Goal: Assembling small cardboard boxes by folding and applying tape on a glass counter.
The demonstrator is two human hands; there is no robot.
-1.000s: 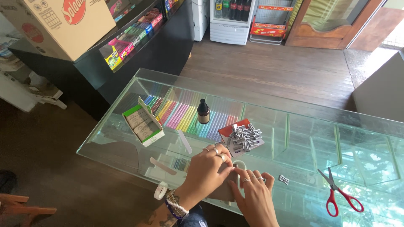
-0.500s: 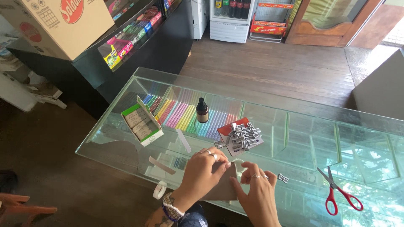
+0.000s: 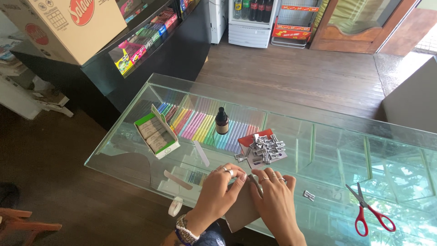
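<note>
My left hand (image 3: 219, 191) and my right hand (image 3: 274, 197) both press on a grey-brown piece of card (image 3: 242, 210) lying on the glass counter (image 3: 346, 155) near its front edge. Fingertips of both hands meet at the card's upper edge. Just beyond them lies a pile of small metal sharpeners (image 3: 265, 148) on a red and grey card. One loose sharpener (image 3: 309, 195) lies to the right of my right hand.
Red-handled scissors (image 3: 369, 213) lie at the right. A small dark dropper bottle (image 3: 221, 121) and an open green and white box (image 3: 157, 132) stand further back. A tape roll (image 3: 175, 206) sits at the counter's front edge. Coloured pens show under the glass.
Both hands have shifted slightly along the card and drawn closer together; the view has drifted a little. Nothing else on the counter has moved.
</note>
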